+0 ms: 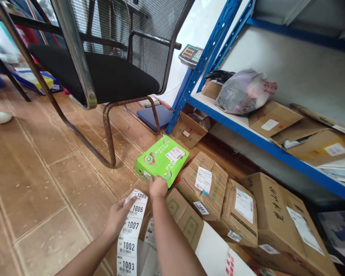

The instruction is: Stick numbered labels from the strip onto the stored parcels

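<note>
L hand [117,215] pinches label strip [128,245] (no. 1005 near top, 1003 at btm). R hand [158,187] touches near side of green box [161,153] by small label [146,175]; from my remote post I can't tell if its fingers pinch. The green box lies on floor [83,184] btwn chair [115,76] & taped carton [189,191] (no. 1003).

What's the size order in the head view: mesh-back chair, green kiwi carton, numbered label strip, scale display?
Mesh-back chair
Green kiwi carton, numbered label strip: too alike to rank
Scale display
</note>
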The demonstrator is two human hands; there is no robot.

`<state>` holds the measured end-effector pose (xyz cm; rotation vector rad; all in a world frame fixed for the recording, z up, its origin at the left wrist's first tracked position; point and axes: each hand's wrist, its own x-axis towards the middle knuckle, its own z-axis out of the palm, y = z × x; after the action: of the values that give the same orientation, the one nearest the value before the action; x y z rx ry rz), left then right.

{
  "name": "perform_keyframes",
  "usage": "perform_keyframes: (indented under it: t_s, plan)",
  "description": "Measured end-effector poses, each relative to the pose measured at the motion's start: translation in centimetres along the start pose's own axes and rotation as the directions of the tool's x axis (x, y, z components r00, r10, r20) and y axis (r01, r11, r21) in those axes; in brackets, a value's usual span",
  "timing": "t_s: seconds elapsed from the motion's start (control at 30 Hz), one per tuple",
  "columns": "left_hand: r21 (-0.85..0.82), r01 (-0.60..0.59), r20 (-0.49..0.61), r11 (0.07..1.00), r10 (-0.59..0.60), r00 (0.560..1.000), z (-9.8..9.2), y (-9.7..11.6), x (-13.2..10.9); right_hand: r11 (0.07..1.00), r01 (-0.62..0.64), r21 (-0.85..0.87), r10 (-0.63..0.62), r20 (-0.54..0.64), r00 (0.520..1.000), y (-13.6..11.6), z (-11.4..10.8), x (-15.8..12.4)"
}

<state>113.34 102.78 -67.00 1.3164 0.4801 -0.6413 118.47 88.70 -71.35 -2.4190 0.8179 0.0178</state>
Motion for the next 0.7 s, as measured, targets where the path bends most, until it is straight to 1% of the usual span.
perform_keyframes:
  t_s: [0.03,0.1,0.17,0.2,0.23,0.3,0.37,0.4,0.43,0.5,0.57,0.63,0.7]
  plan:
    - [0.007,-0.026,0.025,1.0,0.025,0.999,0.0,0.1,-0.2,1.0,0.022,0.02,-0.022,0.015,1.0,0.2,-0.3,-0.1]
    - [0.041,-0.104,0.069,0.994,0.101,0.992,0.1,0.1,-0.4,0.991,0.097,0.094,-0.104,0.066,0.992,0.4,-0.9,-0.4]
    - [0.097,-0.197,0.099,0.976,0.187,0.977,0.4,-0.1,-0.7,0.963,0.173,0.205,-0.198,0.107,0.974,0.6,-1.5,-0.8]
    - [0.133,-0.237,0.117,0.962,0.222,0.968,0.6,-0.3,-1.0,0.95,0.188,0.25,-0.22,0.109,0.969,0.8,-2.0,-1.1]
    - [0.171,-0.268,0.141,0.948,0.246,0.959,0.8,-0.4,-1.2,0.935,0.18,0.306,-0.224,0.113,0.968,1.0,-2.7,-1.4]
    - [0.247,-0.311,0.209,0.918,0.263,0.942,1.6,-0.7,-1.9,0.872,0.122,0.474,-0.233,0.182,0.955,1.9,-4.7,-2.1]
    - [0.303,-0.334,0.285,0.892,0.25,0.926,2.6,-1.1,-2.6,0.759,0.058,0.648,-0.299,0.269,0.916,3.5,-7.5,-3.2]
    - [0.32,-0.333,0.319,0.887,0.23,0.919,3.3,-1.3,-2.9,0.704,0.031,0.71,-0.335,0.294,0.895,4.5,-8.9,-3.8]
    - [0.332,-0.323,0.355,0.886,0.2,0.913,4.1,-1.6,-3.2,0.666,0.008,0.746,-0.353,0.305,0.885,5.5,-10.3,-4.6]
    - [0.344,-0.298,0.422,0.89,0.137,0.896,6.2,-2.4,-3.9,0.645,-0.044,0.763,-0.312,0.316,0.896,7.9,-12.8,-6.3]
    - [0.365,-0.265,0.474,0.892,0.067,0.878,8.9,-3.6,-4.8,0.612,-0.128,0.78,-0.217,0.322,0.922,10.6,-15.0,-8.3]
    - [0.402,-0.239,0.518,0.884,-0.003,0.856,11.9,-5.3,-6.4,0.572,-0.212,0.792,-0.069,0.305,0.95,13.7,-17.1,-10.8]
    - [0.46,-0.227,0.569,0.858,-0.088,0.818,14.7,-7.3,-8.8,0.515,-0.308,0.8,0.099,0.301,0.949,17.0,-19.3,-13.9]
